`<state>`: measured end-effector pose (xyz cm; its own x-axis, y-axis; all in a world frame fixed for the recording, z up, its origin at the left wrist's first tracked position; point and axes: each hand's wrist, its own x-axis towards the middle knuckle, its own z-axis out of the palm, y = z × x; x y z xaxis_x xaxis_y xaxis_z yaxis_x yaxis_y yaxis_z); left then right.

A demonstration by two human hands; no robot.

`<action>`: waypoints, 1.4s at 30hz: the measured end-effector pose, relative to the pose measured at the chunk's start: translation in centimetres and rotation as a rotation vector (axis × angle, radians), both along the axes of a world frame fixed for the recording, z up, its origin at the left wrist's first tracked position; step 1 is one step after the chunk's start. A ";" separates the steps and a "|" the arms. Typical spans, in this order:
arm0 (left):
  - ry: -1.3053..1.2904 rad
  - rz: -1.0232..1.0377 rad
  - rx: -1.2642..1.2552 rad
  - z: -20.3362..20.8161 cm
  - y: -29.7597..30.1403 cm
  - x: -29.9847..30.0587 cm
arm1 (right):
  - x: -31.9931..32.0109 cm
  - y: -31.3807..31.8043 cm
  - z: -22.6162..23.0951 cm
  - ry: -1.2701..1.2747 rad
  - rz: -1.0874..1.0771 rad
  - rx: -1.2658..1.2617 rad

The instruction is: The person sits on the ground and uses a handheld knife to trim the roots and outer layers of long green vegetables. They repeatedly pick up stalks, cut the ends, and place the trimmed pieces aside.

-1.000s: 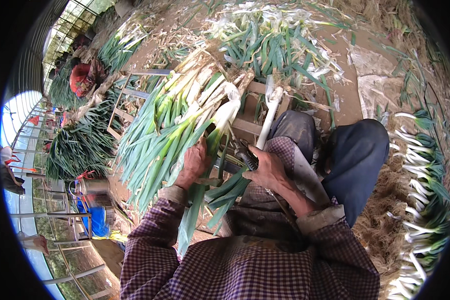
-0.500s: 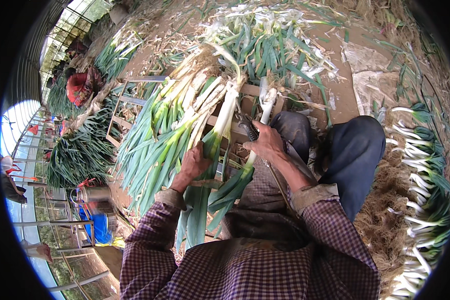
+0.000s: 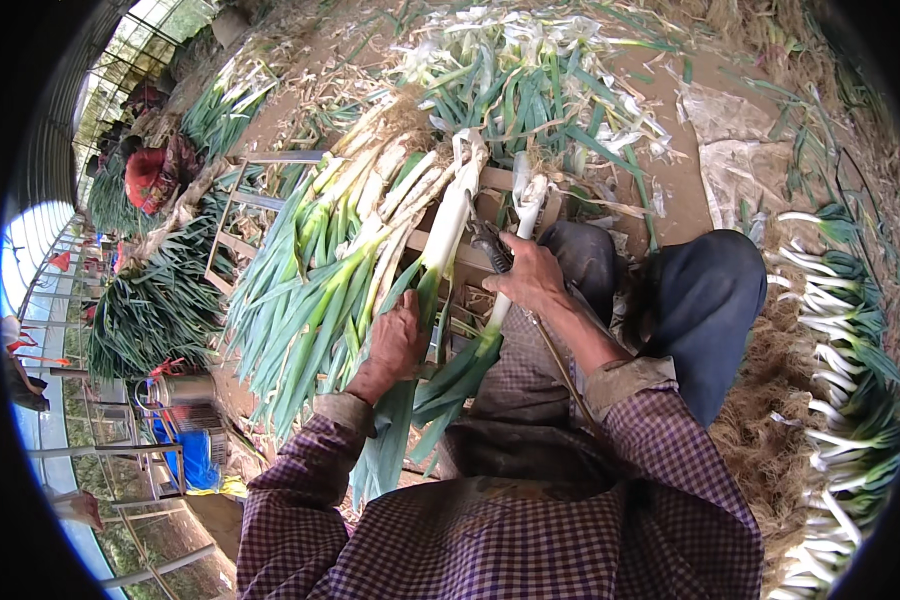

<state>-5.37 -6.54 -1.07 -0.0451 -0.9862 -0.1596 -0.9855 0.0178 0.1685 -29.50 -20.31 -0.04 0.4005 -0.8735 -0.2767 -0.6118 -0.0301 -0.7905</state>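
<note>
My left hand (image 3: pixel 395 338) is closed around the green part of a leek (image 3: pixel 449 222), whose white shaft points up and away from me. In my right hand (image 3: pixel 532 274) is a dark blow gun (image 3: pixel 491 247) with a ridged handle; a thin hose (image 3: pixel 564 372) runs from it down over my lap. The gun's front end lies close to the right side of the held leek's shaft. Another white-stemmed leek (image 3: pixel 528 207) passes under my right hand, and whether my fingers touch it I cannot tell. A heap of unpeeled leeks (image 3: pixel 330 235) with dry roots rests just left of my hands.
A wooden and metal frame (image 3: pixel 220 243) supports the heap. Peeled leeks (image 3: pixel 832 375) lie in a row at the right, beside piled root trimmings (image 3: pixel 770 440). Leaf scraps (image 3: pixel 515 80) litter the ground ahead. Another person (image 3: pixel 155 175) sits at the far left near more leeks (image 3: pixel 145 318).
The pale strip that curved over the top of the held leek no longer arches there. My left hand has shifted slightly along the leaves; my right hand has hardly moved.
</note>
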 end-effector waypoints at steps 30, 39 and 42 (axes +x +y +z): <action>0.870 0.257 0.185 5.8 -2.1 2.1 | -2.2 -0.4 1.8 0.041 0.190 0.083; 0.913 0.334 0.225 7.5 -1.4 0.5 | -3.1 -0.5 1.4 0.075 0.036 -0.021; 0.746 0.266 0.079 4.7 0.6 0.8 | -2.8 -0.7 1.9 0.083 0.013 -0.050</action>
<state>-4.58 -5.98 3.66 0.0679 -0.9659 -0.2500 -0.5814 -0.2420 0.7768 -32.29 -21.06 1.85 0.3896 -0.8819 -0.2654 -0.6744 -0.0770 -0.7343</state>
